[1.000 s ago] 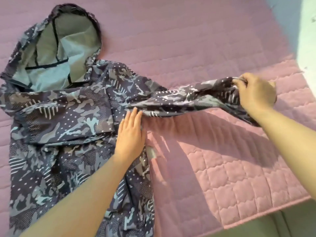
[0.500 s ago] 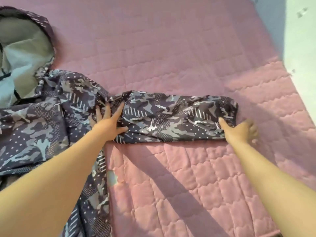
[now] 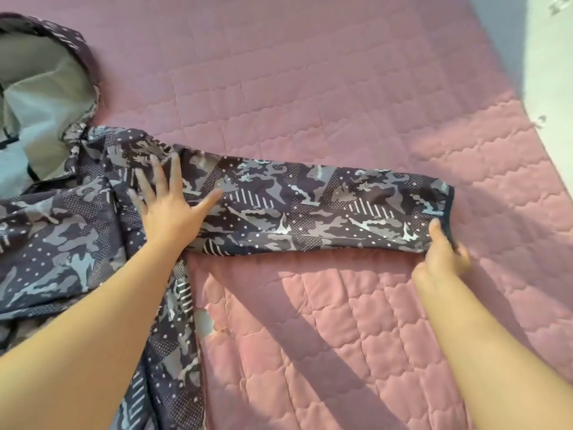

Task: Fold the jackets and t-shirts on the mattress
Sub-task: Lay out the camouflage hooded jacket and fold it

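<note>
Jacket pattern: the jacket (image 3: 77,243) is dark navy-purple camouflage in grey and pale blue blotches, with patches of white dots and blocks of short white stripes.
Hood: the hood (image 3: 46,88) lies open at the upper left, showing a plain grey lining.
Possible tag: a small pale patch (image 3: 204,321) sits just beside the jacket's side edge, too blurred to read or identify.
Jacket position: it lies spread on the pink quilted mattress (image 3: 310,88), the body at the left.
Sleeve: one sleeve (image 3: 310,209) stretches flat to the right, ending in a dark-bound cuff (image 3: 448,206).
Left hand: the left hand (image 3: 169,215) presses palm down where sleeve meets body, its fingers straight and spread.
Right hand: the right hand (image 3: 440,259) is at the cuff's near corner, thumb (image 3: 435,229) on the fabric.
Right grip: the fingers are blurred past the cuff edge, so a pinch cannot be confirmed.
</note>
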Motion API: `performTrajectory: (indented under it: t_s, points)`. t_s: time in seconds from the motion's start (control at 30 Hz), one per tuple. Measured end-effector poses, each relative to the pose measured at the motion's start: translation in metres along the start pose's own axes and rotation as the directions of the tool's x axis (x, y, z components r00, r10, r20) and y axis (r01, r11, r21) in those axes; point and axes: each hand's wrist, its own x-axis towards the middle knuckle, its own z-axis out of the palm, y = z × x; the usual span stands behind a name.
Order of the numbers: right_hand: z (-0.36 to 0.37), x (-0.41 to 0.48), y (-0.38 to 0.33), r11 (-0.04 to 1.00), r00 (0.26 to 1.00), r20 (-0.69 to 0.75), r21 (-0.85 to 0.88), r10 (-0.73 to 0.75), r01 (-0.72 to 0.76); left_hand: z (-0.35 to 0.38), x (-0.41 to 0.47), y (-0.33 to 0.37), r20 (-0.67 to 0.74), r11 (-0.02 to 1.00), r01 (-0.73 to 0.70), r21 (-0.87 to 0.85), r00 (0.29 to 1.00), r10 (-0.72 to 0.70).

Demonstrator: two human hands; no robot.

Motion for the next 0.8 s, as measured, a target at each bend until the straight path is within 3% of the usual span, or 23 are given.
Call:
performTrajectory:
  t_s: [0.07,0.13,0.2,0.27,0.33,0.4,0.47,0.5,0.57,0.63,0.77,0.8]
  points:
    - [0.001,-0.014,0.004,0.945,0.946,0.190,0.149,0.262,-0.292,0.006,0.005,-0.002,0.256,0.994,0.092,0.054,0.961,-0.103]
    - [0.006,-0.032,0.005,0.882,0.871,0.340,0.187,0.355,-0.433,0.007,0.011,-0.005,0.390,0.996,0.070,0.063,0.917,-0.089]
    - [0.012,-0.045,0.008,0.852,0.832,0.410,0.204,0.373,-0.482,-0.002,0.016,-0.010,0.480,0.980,0.119,-0.157,0.877,-0.030]
    - [0.021,-0.055,0.008,0.845,0.821,0.425,0.200,0.382,-0.497,-0.021,0.016,-0.020,0.524,0.845,0.257,-0.470,0.851,0.032]
    - [0.036,-0.066,0.004,0.867,0.838,0.392,0.164,0.380,-0.471,-0.033,0.013,-0.028,0.449,0.685,0.302,-0.663,0.893,0.042]
    - [0.055,-0.086,-0.002,0.935,0.910,0.315,0.138,0.270,-0.325,-0.041,0.003,-0.034,0.330,0.572,0.280,-0.771,0.944,-0.017]
    - [0.078,-0.129,-0.007,1.000,0.964,0.266,-0.002,0.011,-0.010,-0.051,-0.014,-0.050,0.286,0.465,0.286,-0.838,0.956,-0.072]
    - [0.084,-0.149,-0.012,0.979,0.946,0.289,-0.091,-0.149,0.182,-0.051,-0.021,-0.053,0.286,0.408,0.287,-0.867,0.956,-0.065]
    - [0.099,-0.198,-0.008,0.876,0.824,0.467,-0.187,-0.319,0.445,-0.059,-0.040,-0.068,0.290,0.298,0.290,-0.909,0.956,-0.046]
    - [0.112,-0.246,-0.001,0.784,0.700,0.628,-0.223,-0.340,0.580,-0.070,-0.056,-0.085,0.321,0.169,0.319,-0.933,0.947,-0.015]
    - [0.146,-0.352,0.032,0.608,0.387,0.833,-0.080,-0.394,0.790,-0.115,-0.088,-0.148,0.396,-0.248,0.386,-0.888,0.918,0.010]
    - [0.152,-0.372,0.043,0.569,0.296,0.869,-0.020,-0.396,0.822,-0.123,-0.093,-0.162,0.386,-0.308,0.371,-0.876,0.922,0.013]
